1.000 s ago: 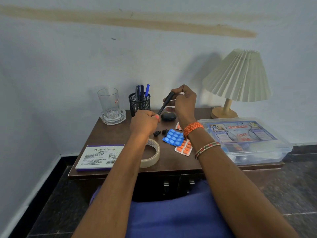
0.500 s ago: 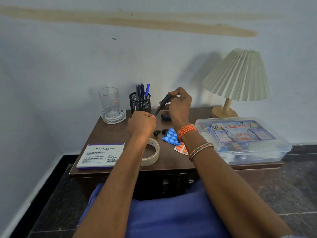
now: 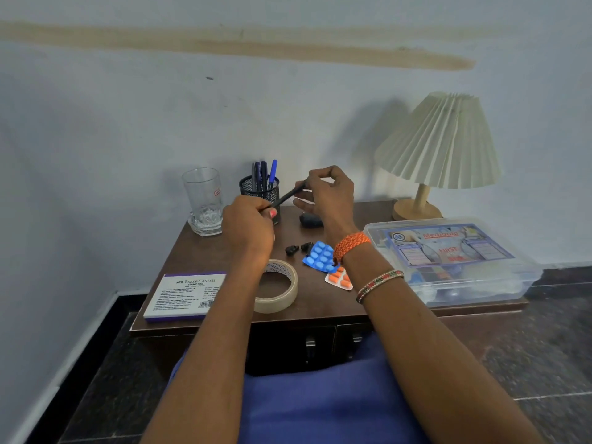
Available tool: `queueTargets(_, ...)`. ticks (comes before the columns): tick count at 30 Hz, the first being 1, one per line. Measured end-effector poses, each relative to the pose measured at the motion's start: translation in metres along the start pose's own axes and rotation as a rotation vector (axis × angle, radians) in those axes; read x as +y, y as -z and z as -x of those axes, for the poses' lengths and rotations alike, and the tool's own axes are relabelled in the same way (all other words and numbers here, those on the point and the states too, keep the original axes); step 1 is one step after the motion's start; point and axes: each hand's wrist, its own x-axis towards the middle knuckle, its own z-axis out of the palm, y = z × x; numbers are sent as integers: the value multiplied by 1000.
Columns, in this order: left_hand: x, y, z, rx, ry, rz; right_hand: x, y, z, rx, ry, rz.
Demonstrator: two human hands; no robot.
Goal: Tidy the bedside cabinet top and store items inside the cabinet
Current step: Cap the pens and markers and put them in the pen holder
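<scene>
We are at the pen step: a dark pen [image 3: 290, 196] is held up at centre frame, just in front of the mesh pen holder [image 3: 260, 191]. Our left hand [image 3: 248, 227] grips its lower end with curled fingers, and our right hand [image 3: 330, 197] pinches the upper end between thumb and forefinger. Whether a cap is being seated there we cannot tell; the tip is too small to read. The next move, we judge, calls for tipping the pen upright and dropping it in among the pens already standing in the holder.

Much is left on the bench [image 3: 378, 216]: a glass tumbler [image 3: 203, 203] at upper left, two black earbuds [image 3: 299, 249] and their dark case [image 3: 310, 220], a blue blister pack [image 3: 320, 256], an orange one [image 3: 340, 278], and a roll of tape [image 3: 278, 286]. The cabinet doors [image 3: 320, 346] below appear closed.

The white box at lower left reads "FABER-CASTELL STAMP PAD" [image 3: 187, 296]. The clear box [image 3: 448, 261] at right reads "Medigold" and "FIRST".
</scene>
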Motion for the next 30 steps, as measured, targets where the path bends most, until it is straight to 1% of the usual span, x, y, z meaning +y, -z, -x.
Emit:
queueTargets(4, -4, 1, -5, 72, -10, 0, 0, -1, -1, -53, -92, -76)
queueTargets(6, -5, 0, -7, 64, -14, -9, 1, -2, -1, -22, -55, -48)
queueTargets(9, -10, 0, -12, 34, -32, -63, 2, -9, -10, 87, 110, 36)
queueTargets(12, -16, 4, -24, 37, 18, -132, -5, -19, -31, 189, 341, 113)
queueTargets(14, -21, 7, -32, 33, 50, -164, -10, -28, -43, 180, 439, 184)
queueTargets(17, -27, 8, -39, -10, 52, -170, -5, -41, -58, 90, 514, 337)
queueTargets(19, -31, 8, -42, -22, 34, -185, 6, -47, -65, 33, 526, 444)
queueTargets(21, -33, 8, -46, -27, 21, -188, 18, -50, -70, 13, 513, 514)
queueTargets(25, -35, 9, -46, -50, 2, -140, 35, -53, -77, 22, 442, 643)
queueTargets(30, -34, 11, -44, -84, 0, -112, 48, -55, -80, 24, 328, 749)
